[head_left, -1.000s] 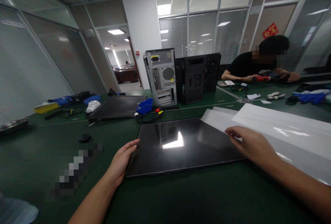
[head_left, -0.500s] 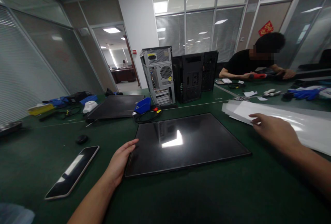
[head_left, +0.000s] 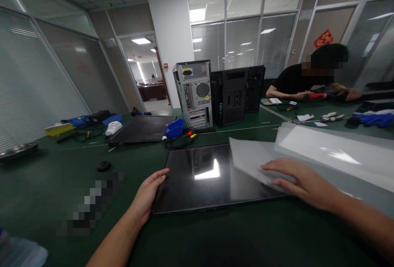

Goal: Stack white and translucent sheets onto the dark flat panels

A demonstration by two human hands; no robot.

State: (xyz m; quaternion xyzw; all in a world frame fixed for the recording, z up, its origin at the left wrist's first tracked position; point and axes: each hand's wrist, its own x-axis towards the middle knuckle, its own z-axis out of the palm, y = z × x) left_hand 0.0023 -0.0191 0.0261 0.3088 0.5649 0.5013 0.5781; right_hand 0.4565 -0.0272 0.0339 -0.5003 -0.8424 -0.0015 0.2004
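Observation:
A flat black LCD screen panel lies on the green table in front of me. My left hand grips its left edge, thumb on the top face and the other fingers beside and below the rim. In my right hand a thin translucent plastic sheet is pinched at its near edge. The sheet slants over the panel's right part and hides some of it. Further right lies a stack of white and clear sheets, partly behind the right hand.
Behind the panel stand an open computer tower and a black case. Another dark panel and a blue connector with cables lie back left. A round black object sits left. A person holds a red-handled tool across the table.
My right hand has moved left from the sheet stack, drawing a translucent sheet over the panel's right part. The left hand keeps hold of the panel's edge. The view has shifted slightly.

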